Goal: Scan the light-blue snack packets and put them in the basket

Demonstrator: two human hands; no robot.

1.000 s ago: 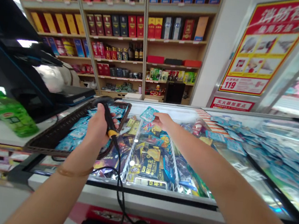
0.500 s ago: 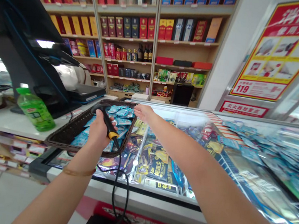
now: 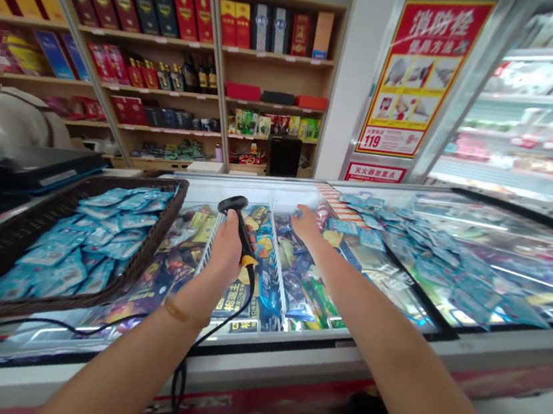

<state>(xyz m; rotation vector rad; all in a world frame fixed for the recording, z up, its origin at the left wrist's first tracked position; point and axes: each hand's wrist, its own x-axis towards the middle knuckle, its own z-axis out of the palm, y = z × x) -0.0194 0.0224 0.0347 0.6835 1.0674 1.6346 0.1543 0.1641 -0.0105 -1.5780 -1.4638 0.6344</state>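
Note:
My left hand [image 3: 224, 247] is closed around the handle of a black barcode scanner [image 3: 243, 233] with a yellow ring, its black cable hanging down. The scanner is held above the glass top of a chest freezer [image 3: 258, 359]. My right hand [image 3: 306, 224] is farther forward over the glass, its fingers apart and nothing plainly held in them; they are small and slightly blurred. To its right, many small blue packets [image 3: 413, 240] lie heaped on the freezer top. More blue packets [image 3: 96, 232] fill a dark brown woven basket [image 3: 171, 221] on the left.
Packaged frozen goods [image 3: 264, 246] lie in white wire dividers under the glass. A black-edged glass lid [image 3: 425, 306] runs beneath the heap. Behind stand shelves [image 3: 151, 37] of boxed bottles, a red poster [image 3: 418, 76] on the wall and a lit cooler [image 3: 543, 125].
The view has swung right. My right hand has moved from the basket's edge towards the blue heap. The scanner in my left hand has moved from above the basket to over the glass.

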